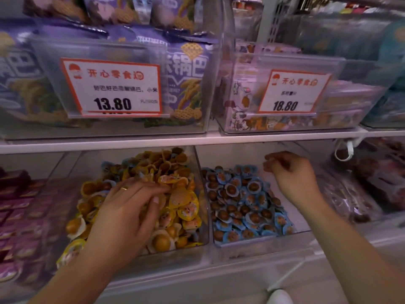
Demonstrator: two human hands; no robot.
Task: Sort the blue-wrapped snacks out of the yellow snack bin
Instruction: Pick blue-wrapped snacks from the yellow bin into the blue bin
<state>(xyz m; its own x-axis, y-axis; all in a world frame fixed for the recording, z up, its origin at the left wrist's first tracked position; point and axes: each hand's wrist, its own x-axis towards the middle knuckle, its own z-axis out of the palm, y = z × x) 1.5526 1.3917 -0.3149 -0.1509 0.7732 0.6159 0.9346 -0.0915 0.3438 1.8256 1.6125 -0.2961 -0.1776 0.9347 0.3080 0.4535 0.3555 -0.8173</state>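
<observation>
Meanwhile, the left hand [129, 207] is lying with fingers spread on the yellow bin [202, 216], raking for stray blue snacks [106, 165] at its far-left corner; the right hand [291, 172], fingers loosely curled, apparently empty, is hovering over the blue bin [258, 242].

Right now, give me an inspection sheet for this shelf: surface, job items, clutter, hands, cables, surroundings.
Surface: white shelf above two clear bins on the lower level.
Job's things: yellow snack bin heaped with yellow-wrapped snacks; a few blue-wrapped snacks at its back left. Blue snack bin beside it on the right, holding blue wrappers.
Clutter: nothing seen loose outside the bins.
Hands: left hand rests fingers-spread on the yellow pile; right hand is above the blue bin's back right corner, fingers curled; too blurred to tell if it holds anything.
Cables: nothing seen.
Surroundings: price tag 13.80, price tag 18.80, purple snack bags on the upper level.
</observation>
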